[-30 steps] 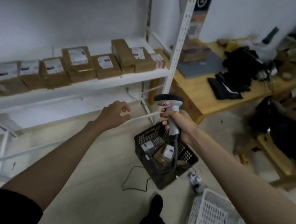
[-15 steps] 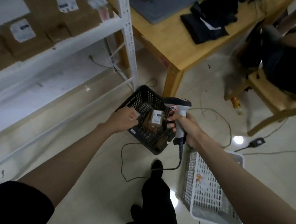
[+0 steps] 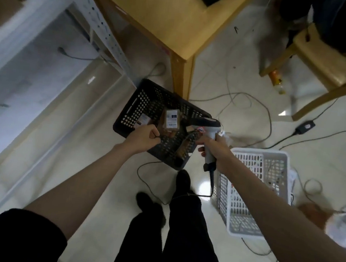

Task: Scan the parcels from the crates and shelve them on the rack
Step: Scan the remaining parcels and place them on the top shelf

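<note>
A black perforated crate stands on the floor ahead of my feet, holding a few brown parcels with white labels; one parcel stands upright in the middle. My left hand hovers over the crate's near left part, fingers curled shut with nothing visible in them. My right hand grips the handle of a grey barcode scanner, whose head points at the crate. The white rack rises at the left, its shelf with parcels blurred at the top corner.
A white empty crate lies to the right of my legs. A wooden table stands just behind the black crate, a wooden chair at the far right. Loose cables run over the tiled floor.
My view has tilted down from the rack to the floor. Both hands have dropped toward the black crate, the left one closing over it and the scanner lowering beside it.
</note>
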A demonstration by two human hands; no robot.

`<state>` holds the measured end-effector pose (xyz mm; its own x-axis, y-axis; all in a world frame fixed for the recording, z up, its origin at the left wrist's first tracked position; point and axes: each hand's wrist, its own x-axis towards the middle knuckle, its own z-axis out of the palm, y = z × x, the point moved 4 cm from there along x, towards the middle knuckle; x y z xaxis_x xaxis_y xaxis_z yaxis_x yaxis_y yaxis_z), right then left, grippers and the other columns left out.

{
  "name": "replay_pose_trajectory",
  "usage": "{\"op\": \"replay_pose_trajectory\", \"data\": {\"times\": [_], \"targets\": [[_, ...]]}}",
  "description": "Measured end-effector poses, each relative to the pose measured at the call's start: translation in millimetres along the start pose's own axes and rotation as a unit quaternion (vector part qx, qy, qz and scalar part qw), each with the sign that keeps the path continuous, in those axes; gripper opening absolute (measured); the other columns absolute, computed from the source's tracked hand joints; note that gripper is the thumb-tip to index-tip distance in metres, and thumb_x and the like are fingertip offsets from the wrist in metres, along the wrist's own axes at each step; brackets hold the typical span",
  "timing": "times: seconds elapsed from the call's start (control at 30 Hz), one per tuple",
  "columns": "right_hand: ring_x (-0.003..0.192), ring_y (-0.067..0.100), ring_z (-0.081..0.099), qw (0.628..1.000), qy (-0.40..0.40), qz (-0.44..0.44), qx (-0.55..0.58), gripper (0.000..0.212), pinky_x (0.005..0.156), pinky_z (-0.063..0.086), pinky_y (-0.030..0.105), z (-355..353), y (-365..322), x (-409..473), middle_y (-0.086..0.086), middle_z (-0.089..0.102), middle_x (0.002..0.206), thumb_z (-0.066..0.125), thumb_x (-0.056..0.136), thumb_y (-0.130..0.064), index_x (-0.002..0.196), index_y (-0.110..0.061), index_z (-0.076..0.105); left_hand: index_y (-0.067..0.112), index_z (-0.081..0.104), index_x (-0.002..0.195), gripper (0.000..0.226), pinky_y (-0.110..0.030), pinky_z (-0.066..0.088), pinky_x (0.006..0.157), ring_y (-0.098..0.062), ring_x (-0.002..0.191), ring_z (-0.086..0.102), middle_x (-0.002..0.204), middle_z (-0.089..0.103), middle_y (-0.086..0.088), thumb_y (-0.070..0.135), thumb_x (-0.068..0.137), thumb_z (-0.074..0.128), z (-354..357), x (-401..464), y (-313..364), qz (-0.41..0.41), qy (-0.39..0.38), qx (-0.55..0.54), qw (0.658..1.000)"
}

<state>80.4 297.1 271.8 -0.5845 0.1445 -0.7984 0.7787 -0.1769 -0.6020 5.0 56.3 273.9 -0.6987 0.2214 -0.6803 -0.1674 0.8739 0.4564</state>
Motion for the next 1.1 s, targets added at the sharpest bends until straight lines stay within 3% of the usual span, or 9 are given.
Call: {"op": "replay_pose_trajectory", "data": {"times": [0.17,0.27,0.53,0.7,0.8,1.1], "targets": [[0.058,0.015,0.057,0.997,0.032,0.027,0.061,0.004,0.051,0.045,0.025,-12.7,34.1,40.1,0.007,0.067,0.078,0.061,0.095,-0.009,0.097,-0.009,0.064,0.025,0.062,0.105,0.01,-0.031,0.052,0.082,-0.015,0.098,0.061,0.1,0.063,0.007,0.027,0.095,0.066,40.5,56.0,-14.9,-0.002,-0.043,0.017,0.999],[0.055,0.014,0.057,0.992,0.062,0.051,0.093,0.008,0.049,0.046,0.025,-17.9,65.0,64.0,0.003,0.068,0.072,0.059,0.095,-0.007,0.094,-0.013,0.064,0.028,0.06,0.103,0.011,-0.026,0.049,0.072,-0.013,0.092,0.061,0.094,0.062,0.009,0.025,0.094,0.067,70.7,89.4,-29.7,-0.002,-0.056,0.036,0.998],[0.058,0.013,0.063,0.988,0.113,0.06,0.086,0.016,0.05,0.048,0.023,-8.1,154.4,143.3,0.004,0.069,0.085,0.06,0.091,-0.007,0.1,-0.019,0.066,0.02,0.066,0.116,0.022,-0.033,0.05,0.089,-0.018,0.103,0.06,0.113,0.055,0.0,0.023,0.094,0.066,150.3,193.5,-71.8,0.012,-0.051,0.06,0.997],[0.061,0.016,0.06,0.98,0.132,0.084,0.122,0.018,0.056,0.049,0.03,7.6,207.8,201.9,0.001,0.067,0.072,0.063,0.089,-0.007,0.106,-0.01,0.067,0.017,0.069,0.119,0.022,-0.017,0.038,0.093,-0.018,0.119,0.054,0.139,0.044,-0.004,0.019,0.1,0.059,196.6,267.0,-91.5,0.055,-0.066,0.107,0.991],[0.06,0.016,0.061,0.977,0.137,0.087,0.139,0.023,0.057,0.048,0.031,11.3,227.5,234.8,0.006,0.07,0.079,0.064,0.087,-0.008,0.111,-0.008,0.068,0.016,0.067,0.123,0.026,-0.012,0.028,0.097,-0.018,0.134,0.042,0.149,0.036,-0.004,0.016,0.102,0.052,218.6,304.8,-97.1,0.097,-0.074,0.13,0.984],[0.057,0.01,0.062,0.958,0.138,0.06,0.243,0.023,0.051,0.048,0.021,1.6,261.4,290.7,-0.001,0.069,0.075,0.065,0.089,-0.004,0.111,-0.009,0.067,0.017,0.066,0.13,0.03,-0.032,0.013,0.124,-0.028,0.155,0.008,0.168,0.006,-0.011,0.018,0.101,0.057,288.2,398.5,-99.0,0.135,-0.095,0.198,0.966]]}}
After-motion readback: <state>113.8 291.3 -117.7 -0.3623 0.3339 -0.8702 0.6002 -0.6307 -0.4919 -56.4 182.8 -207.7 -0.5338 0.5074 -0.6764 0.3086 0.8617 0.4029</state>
